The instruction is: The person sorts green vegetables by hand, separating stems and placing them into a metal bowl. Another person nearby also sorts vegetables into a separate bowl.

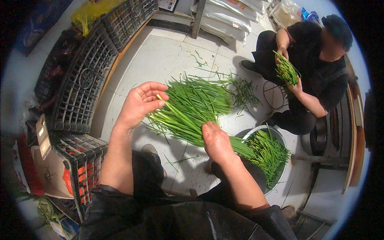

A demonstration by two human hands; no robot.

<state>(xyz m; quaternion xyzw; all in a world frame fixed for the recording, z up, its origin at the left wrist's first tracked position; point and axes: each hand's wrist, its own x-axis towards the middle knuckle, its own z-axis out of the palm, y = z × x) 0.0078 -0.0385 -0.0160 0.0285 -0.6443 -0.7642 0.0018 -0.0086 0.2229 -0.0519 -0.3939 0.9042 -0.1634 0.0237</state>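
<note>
Green stalks run through the right hand, its grip clamped around them — the left hand pinches a pale tip.

Looks like a food-prep back room, restaurant or produce shop (can't tell which). Evidence: big heap of long green stalks right on the tiled floor, more in a metal basin. Black plastic crates line the left side, white sacks stacked at the back. A dark-clad co-worker crouches there, stalks in hand. Quantity reads commercial, not home.
</note>
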